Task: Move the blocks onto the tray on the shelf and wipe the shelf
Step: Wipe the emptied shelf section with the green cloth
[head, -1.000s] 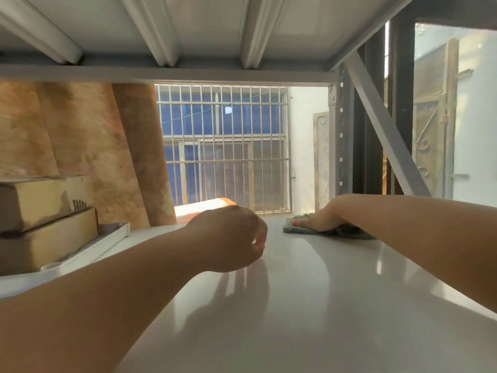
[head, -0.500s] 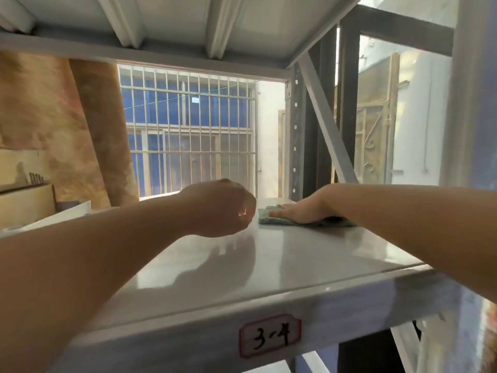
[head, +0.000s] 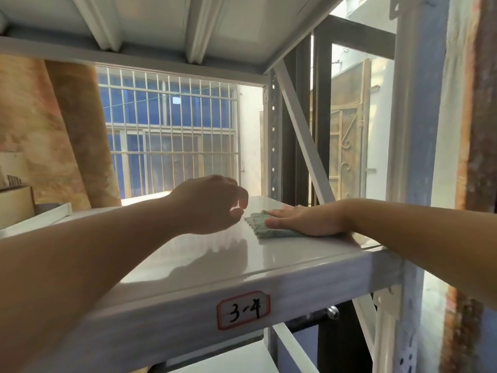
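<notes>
Your right hand (head: 304,220) lies flat at centre right of the frame, fingers straight and together, pressing down on a small grey-green textured cloth (head: 271,232). The cloth rests on the glossy pale grey metal shelf (head: 201,262), near its right front corner, and its left edge shows beyond your fingertips.

Your left hand (head: 209,205) hovers above the shelf in the middle of the frame, just left of the cloth and clear of it. Its fingers are loosely curled toward the thumb with nothing in them.

At the left edge of the frame sits the white shallow tray (head: 40,216) on the same shelf, well apart from both hands. A tan rectangular block (head: 16,203) rises behind its rim, partly cut off.

A red-bordered paper label (head: 243,309) reading "3-4" sticks to the shelf's front edge, lower centre.
</notes>
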{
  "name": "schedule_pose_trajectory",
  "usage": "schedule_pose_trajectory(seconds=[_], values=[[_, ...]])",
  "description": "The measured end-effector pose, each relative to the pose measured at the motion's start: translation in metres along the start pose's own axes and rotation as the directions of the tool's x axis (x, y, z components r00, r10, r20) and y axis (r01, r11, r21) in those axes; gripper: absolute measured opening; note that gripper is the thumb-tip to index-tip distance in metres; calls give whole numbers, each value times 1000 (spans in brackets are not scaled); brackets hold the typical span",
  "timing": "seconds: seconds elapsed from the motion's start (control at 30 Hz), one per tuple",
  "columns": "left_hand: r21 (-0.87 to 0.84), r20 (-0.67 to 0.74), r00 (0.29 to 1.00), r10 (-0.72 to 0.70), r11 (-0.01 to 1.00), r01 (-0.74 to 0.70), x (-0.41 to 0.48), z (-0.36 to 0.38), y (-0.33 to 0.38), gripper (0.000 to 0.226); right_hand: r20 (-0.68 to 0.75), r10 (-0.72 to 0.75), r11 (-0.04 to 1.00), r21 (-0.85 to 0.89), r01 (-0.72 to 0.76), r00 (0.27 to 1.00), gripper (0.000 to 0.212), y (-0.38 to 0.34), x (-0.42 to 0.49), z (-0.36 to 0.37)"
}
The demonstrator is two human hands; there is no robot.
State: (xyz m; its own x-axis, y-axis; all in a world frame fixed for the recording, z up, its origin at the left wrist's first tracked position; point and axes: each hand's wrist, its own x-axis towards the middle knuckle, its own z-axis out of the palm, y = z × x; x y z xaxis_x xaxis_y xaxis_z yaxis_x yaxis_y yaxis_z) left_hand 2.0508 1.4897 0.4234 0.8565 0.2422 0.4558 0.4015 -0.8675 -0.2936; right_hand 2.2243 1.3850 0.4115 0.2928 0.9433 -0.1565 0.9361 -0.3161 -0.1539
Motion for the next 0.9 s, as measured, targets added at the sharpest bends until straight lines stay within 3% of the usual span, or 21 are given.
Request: schedule_pose_trajectory(seconds=[0.47, 0.77, 0.9], values=[[-121, -135, 990, -31, 993, 15, 8, -16, -11, 22, -29, -147, 989, 3, 147, 989, 74, -32, -14, 12], [-143, -58, 994, -88, 987, 79, 7, -26, -27, 26, 9, -289, 948, -138, 288, 957, 72, -105, -26, 23], [-230, -8, 994, -110, 967, 105, 2, -39, -40, 25, 56, -395, 912, -98, 399, 917, 68, -131, -26, 30]])
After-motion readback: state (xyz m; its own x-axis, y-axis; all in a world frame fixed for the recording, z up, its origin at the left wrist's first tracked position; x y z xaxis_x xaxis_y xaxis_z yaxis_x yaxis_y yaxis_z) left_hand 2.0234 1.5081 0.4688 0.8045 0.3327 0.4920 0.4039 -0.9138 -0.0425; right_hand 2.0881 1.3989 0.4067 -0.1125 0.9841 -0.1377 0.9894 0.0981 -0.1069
